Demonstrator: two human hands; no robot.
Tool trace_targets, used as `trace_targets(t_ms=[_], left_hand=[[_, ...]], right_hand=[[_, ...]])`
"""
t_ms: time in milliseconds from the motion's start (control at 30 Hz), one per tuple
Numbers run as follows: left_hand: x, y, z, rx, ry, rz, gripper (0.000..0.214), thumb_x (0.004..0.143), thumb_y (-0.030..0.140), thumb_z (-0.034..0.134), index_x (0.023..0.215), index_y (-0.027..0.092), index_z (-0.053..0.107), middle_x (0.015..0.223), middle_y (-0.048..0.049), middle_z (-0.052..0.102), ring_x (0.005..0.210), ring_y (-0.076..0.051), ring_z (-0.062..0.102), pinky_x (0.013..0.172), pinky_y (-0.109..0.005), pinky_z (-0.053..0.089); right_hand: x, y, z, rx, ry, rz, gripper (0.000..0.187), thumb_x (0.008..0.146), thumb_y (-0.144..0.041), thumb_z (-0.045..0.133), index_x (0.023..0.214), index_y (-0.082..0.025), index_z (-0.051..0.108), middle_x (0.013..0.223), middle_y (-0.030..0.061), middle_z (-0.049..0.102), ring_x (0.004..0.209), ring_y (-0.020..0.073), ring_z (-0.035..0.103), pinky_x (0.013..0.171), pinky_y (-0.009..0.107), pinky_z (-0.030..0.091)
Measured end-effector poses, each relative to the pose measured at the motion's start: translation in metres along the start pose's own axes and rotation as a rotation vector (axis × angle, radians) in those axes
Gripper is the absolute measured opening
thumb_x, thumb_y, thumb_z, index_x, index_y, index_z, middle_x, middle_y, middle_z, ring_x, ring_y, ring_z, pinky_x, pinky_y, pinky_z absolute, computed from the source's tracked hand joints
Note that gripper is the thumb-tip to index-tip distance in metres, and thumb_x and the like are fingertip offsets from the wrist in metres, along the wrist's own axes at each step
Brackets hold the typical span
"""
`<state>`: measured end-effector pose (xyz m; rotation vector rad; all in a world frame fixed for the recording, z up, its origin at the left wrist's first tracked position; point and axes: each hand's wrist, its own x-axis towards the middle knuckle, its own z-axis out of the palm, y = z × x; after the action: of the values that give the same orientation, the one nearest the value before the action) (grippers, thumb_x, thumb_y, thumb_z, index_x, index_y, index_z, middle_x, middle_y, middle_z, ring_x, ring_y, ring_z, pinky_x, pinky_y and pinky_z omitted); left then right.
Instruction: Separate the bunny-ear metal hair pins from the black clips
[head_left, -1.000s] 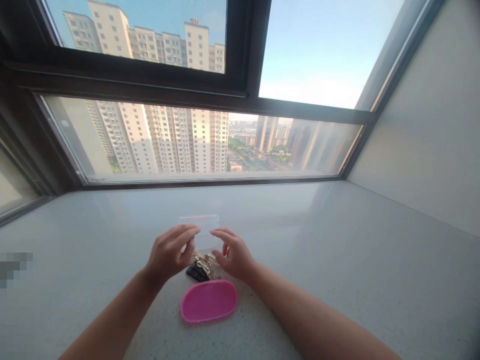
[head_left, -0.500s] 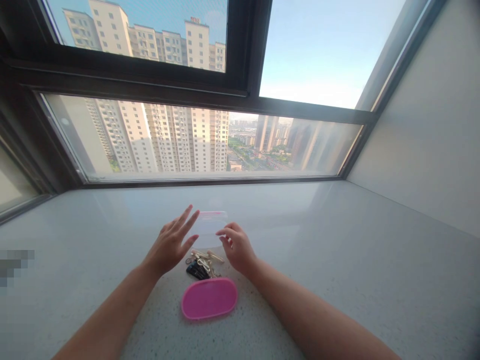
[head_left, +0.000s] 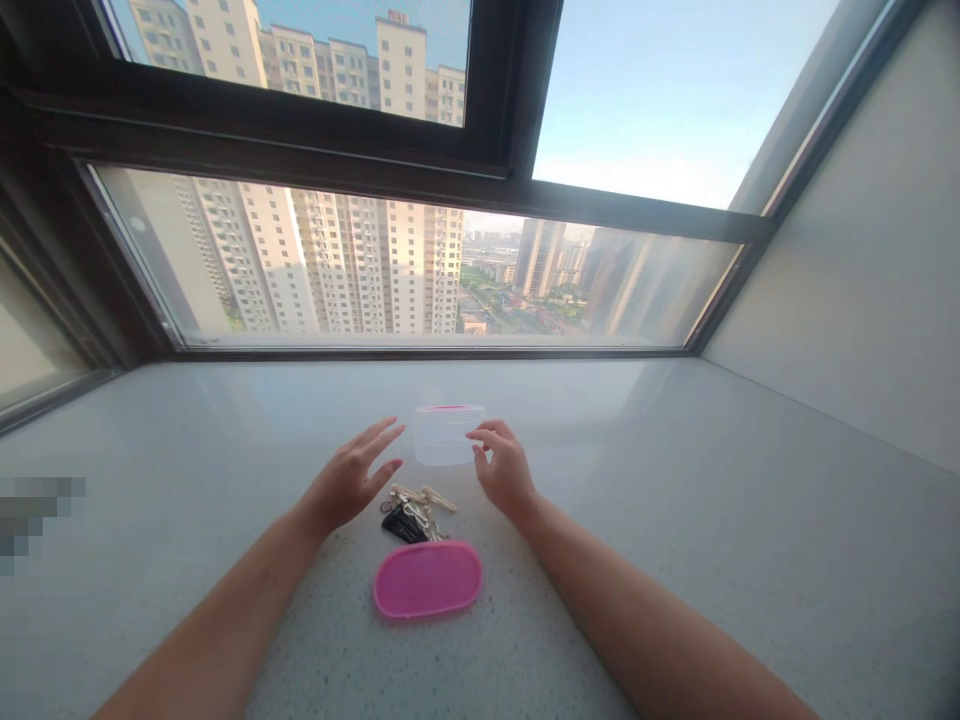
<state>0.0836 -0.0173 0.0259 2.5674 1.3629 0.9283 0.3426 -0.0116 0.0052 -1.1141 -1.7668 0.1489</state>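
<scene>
A clear, oval plastic container (head_left: 442,440) with a pinkish line at its top stands on the pale speckled surface. Just left of it is my left hand (head_left: 356,475), its fingers spread and holding nothing. My right hand (head_left: 506,468) is at the container's right side, thumb and fingers apart, fingertips overlapping its wall; whether they touch it I cannot tell. Between my hands and nearer to me lies a small pile of pale clips or pegs (head_left: 424,505), with black clips (head_left: 405,522) beside them. A pink oval lid (head_left: 427,580) lies flat below the pile.
The speckled sill (head_left: 675,520) runs up to a dark-framed window (head_left: 420,355) at the back. A white wall (head_left: 862,250) closes the right side. A pixelated patch (head_left: 34,515) hides something at the left edge. Tall buildings show outside.
The clear container has shifted right and more of it shows. My right hand has moved right with it, while my left hand has drawn clear of its left side. The view has shifted slightly.
</scene>
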Motion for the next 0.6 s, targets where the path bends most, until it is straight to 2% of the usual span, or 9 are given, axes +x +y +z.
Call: trace_targets(t_ms=[100, 167, 233, 300, 433, 600], left_hand=[[-0.001, 0.001, 0.000, -0.089, -0.034, -0.096, 0.032, 0.088, 0.035, 0.048, 0.107, 0.017, 0.066, 0.105, -0.0106, 0.069, 0.090, -0.022, 0.063, 0.083, -0.034, 0.048], [-0.002, 0.001, 0.000, -0.118, -0.084, -0.133, 0.027, 0.086, 0.034, 0.049, 0.088, 0.018, 0.070, 0.078, -0.0049, 0.068, 0.067, -0.018, 0.059, 0.066, -0.029, 0.046], [-0.002, 0.000, 0.002, -0.136, -0.124, -0.138, 0.026, 0.083, 0.035, 0.051, 0.077, 0.018, 0.070, 0.063, -0.0013, 0.063, 0.057, -0.017, 0.053, 0.057, -0.027, 0.041], [-0.002, 0.000, 0.003, -0.166, -0.174, -0.141, 0.023, 0.078, 0.034, 0.056, 0.073, 0.018, 0.072, 0.059, 0.0002, 0.061, 0.055, -0.016, 0.050, 0.053, -0.026, 0.038], [0.000, 0.000, 0.003, -0.233, -0.265, -0.140, 0.019, 0.073, 0.031, 0.058, 0.073, 0.019, 0.074, 0.065, -0.0003, 0.063, 0.059, -0.016, 0.051, 0.056, -0.025, 0.039], [-0.002, 0.000, -0.001, -0.291, -0.282, -0.158, 0.019, 0.073, 0.030, 0.058, 0.073, 0.019, 0.073, 0.069, -0.0009, 0.064, 0.064, -0.017, 0.052, 0.059, -0.026, 0.040]], right_hand=[[-0.001, -0.005, -0.005, -0.053, 0.044, -0.005, 0.030, 0.076, -0.006, 0.051, 0.098, -0.017, 0.067, 0.097, 0.0083, 0.059, 0.075, 0.0171, 0.056, 0.071, 0.029, 0.048], [-0.002, -0.010, -0.009, -0.084, 0.089, -0.010, 0.028, 0.076, -0.007, 0.050, 0.096, -0.018, 0.067, 0.094, 0.0073, 0.058, 0.073, 0.0165, 0.054, 0.069, 0.028, 0.047], [-0.004, -0.015, -0.012, -0.078, 0.076, -0.033, 0.024, 0.077, -0.009, 0.051, 0.092, -0.018, 0.066, 0.092, 0.0060, 0.058, 0.066, 0.0144, 0.051, 0.066, 0.027, 0.046], [-0.008, -0.020, -0.012, -0.031, -0.041, -0.077, 0.021, 0.077, -0.010, 0.052, 0.090, -0.020, 0.066, 0.092, 0.0046, 0.058, 0.059, 0.0115, 0.048, 0.062, 0.025, 0.044], [-0.014, -0.028, -0.008, 0.100, -0.337, -0.135, 0.022, 0.077, -0.013, 0.058, 0.096, -0.021, 0.066, 0.096, 0.0035, 0.060, 0.054, 0.0086, 0.045, 0.059, 0.024, 0.044], [-0.017, -0.028, 0.000, 0.138, -0.511, -0.108, 0.027, 0.073, -0.017, 0.067, 0.100, -0.021, 0.069, 0.094, 0.0032, 0.061, 0.053, 0.0074, 0.045, 0.057, 0.023, 0.042]])
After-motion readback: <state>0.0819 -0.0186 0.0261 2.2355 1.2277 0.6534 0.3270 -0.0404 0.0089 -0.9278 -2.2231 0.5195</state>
